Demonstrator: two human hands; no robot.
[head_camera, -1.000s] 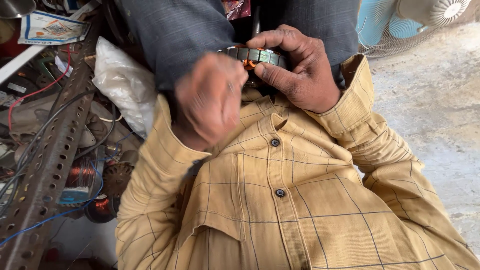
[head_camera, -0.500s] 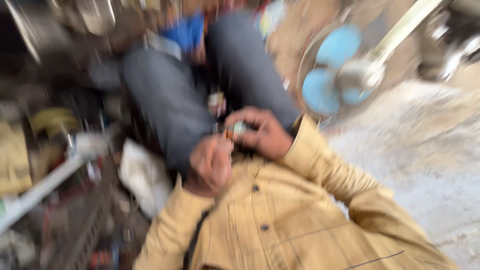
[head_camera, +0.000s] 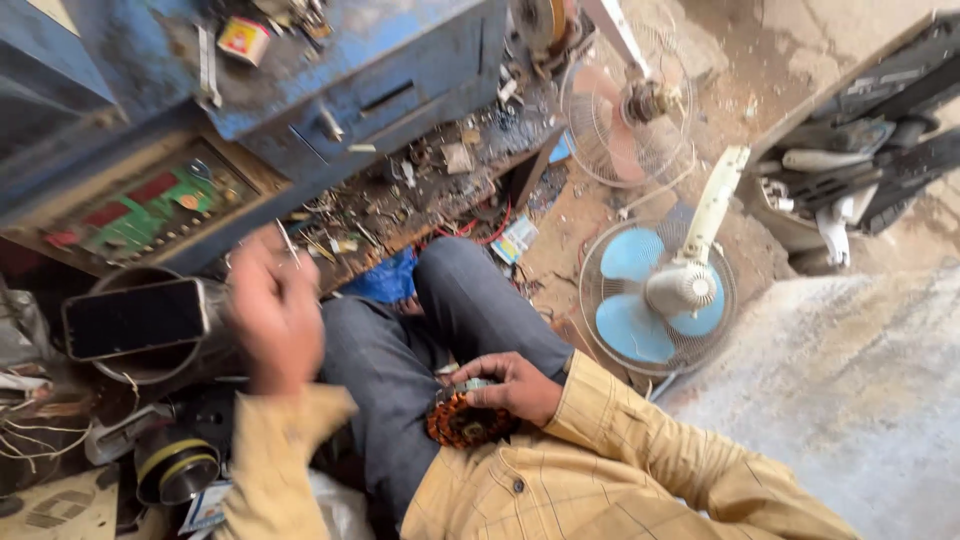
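Our right hand (head_camera: 515, 385) is clamped on a round motor winding (head_camera: 462, 420) of orange-copper wire with a metal core, pressing it into our lap against the grey trousers (head_camera: 400, 370) and the yellow checked shirt (head_camera: 590, 470). Our left hand (head_camera: 272, 310) is raised and blurred, well apart from the right, near the cluttered worktop (head_camera: 420, 190); we cannot tell whether its fingers grip anything. Behind it a dark phone (head_camera: 135, 318) lies across a metal tube. A blue-bladed fan (head_camera: 655, 298) lies on the floor to the right of our knee, under a blue metal cabinet (head_camera: 330, 60).
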